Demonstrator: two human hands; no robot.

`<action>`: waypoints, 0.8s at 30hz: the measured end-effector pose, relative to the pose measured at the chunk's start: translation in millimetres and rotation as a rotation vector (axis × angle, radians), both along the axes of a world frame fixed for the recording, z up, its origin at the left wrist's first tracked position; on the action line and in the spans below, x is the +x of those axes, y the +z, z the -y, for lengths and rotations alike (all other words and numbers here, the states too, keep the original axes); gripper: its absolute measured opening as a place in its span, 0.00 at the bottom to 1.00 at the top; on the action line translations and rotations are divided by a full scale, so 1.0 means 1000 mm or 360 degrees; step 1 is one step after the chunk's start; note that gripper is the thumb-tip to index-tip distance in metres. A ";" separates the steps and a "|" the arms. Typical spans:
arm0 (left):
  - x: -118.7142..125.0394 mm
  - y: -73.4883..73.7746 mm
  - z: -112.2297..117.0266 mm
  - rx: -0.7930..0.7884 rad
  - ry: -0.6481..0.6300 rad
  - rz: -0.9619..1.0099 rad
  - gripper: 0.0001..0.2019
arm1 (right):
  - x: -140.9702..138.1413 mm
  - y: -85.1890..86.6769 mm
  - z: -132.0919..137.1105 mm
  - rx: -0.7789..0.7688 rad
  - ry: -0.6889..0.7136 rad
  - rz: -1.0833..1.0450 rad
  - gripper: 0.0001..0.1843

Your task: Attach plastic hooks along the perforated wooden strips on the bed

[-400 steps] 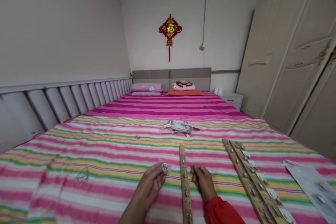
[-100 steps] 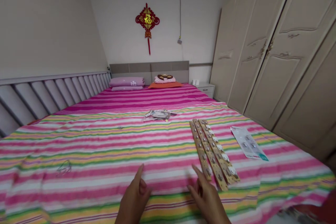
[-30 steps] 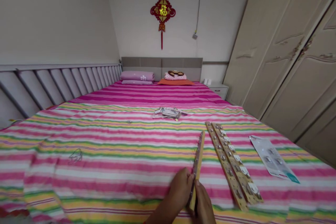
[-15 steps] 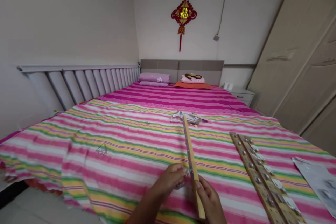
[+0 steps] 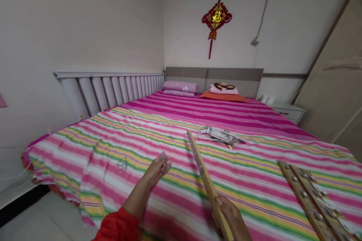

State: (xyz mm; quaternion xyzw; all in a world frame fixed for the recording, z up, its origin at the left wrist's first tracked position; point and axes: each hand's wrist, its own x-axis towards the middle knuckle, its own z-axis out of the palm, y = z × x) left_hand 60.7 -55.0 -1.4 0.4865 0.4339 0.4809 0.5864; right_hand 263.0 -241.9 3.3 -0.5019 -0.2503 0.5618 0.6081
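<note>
My right hand (image 5: pixel 232 214) is closed around the near part of a long narrow wooden strip (image 5: pixel 207 180), held on edge and slanting away to the left. Small shiny pieces (image 5: pixel 200 167) run along the strip's left side. Left of the strip, apart from it, my left hand (image 5: pixel 157 169) is pinched over a small see-through piece, perhaps clear plastic, that pokes out at the fingertips; its kind is not plain. Two more wooden strips with metal knobs (image 5: pixel 316 203) lie side by side on the striped bedspread (image 5: pixel 175 199) at the right.
Clear packets (image 5: pixel 219 135) lie in a pile beyond the strip. A tangle of thin wire or thread (image 5: pixel 121 164) is on the bedspread at left. Folded bedding (image 5: pixel 179 87) sits by the headboard (image 5: pixel 249 77), and a white rail (image 5: pixel 113 86) borders the left side.
My left hand has moved away from the strip, leftward and forward. The strip's far end has tilted left, still in my right hand. The view has turned left.
</note>
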 end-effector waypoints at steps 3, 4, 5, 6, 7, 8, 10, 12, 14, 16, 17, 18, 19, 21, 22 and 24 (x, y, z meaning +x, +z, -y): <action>0.001 -0.013 -0.015 0.0063 0.0083 -0.0106 0.20 | -0.004 -0.003 -0.002 -0.0018 0.0020 0.0011 0.26; 0.001 -0.016 -0.019 0.0094 0.0122 -0.0145 0.19 | -0.005 -0.004 -0.002 -0.0025 0.0015 0.0018 0.26; 0.000 -0.017 -0.021 0.0122 0.0156 -0.0187 0.17 | -0.005 -0.004 -0.003 -0.0030 0.0011 0.0021 0.26; -0.002 -0.018 -0.023 0.0155 0.0189 -0.0235 0.15 | -0.005 -0.003 -0.003 -0.0032 0.0015 0.0023 0.27; -0.005 -0.019 -0.025 0.0192 0.0223 -0.0283 0.12 | -0.004 -0.003 -0.003 -0.0031 0.0024 0.0026 0.27; -0.008 -0.018 -0.027 0.0228 0.0253 -0.0325 0.10 | -0.004 -0.002 -0.003 -0.0031 0.0032 0.0030 0.28; -0.017 -0.016 -0.030 0.0287 0.0308 -0.0387 0.09 | -0.003 -0.001 -0.002 -0.0043 0.0057 0.0040 0.29; -0.025 -0.011 -0.030 0.0389 0.0425 -0.0508 0.09 | -0.003 -0.001 -0.002 -0.0032 0.0061 0.0045 0.27; -0.029 -0.003 -0.026 0.0522 0.0606 -0.0650 0.11 | -0.004 -0.002 -0.002 -0.0008 0.0060 0.0044 0.25; -0.024 0.006 -0.014 0.0613 0.0762 -0.0691 0.13 | -0.006 -0.004 -0.003 0.0015 0.0044 0.0035 0.23; -0.018 0.011 -0.005 0.0593 0.0773 -0.0644 0.14 | -0.008 -0.005 -0.004 0.0019 0.0037 0.0029 0.23; -0.008 0.015 0.007 0.0537 0.0736 -0.0567 0.16 | -0.010 -0.006 -0.006 0.0019 0.0040 0.0029 0.23; 0.004 0.019 0.019 0.0405 0.0631 -0.0466 0.18 | -0.012 -0.008 -0.008 0.0023 0.0048 0.0041 0.24; 0.033 0.022 0.045 0.0155 0.0330 -0.0321 0.24 | -0.016 -0.010 -0.011 0.0048 0.0085 0.0098 0.29; 0.048 0.023 0.056 0.0111 0.0240 -0.0272 0.26 | -0.018 -0.011 -0.013 0.0069 0.0104 0.0136 0.31; 0.075 0.021 0.071 0.0114 0.0236 -0.0207 0.27 | -0.022 -0.014 -0.014 0.0113 0.0126 0.0203 0.32</action>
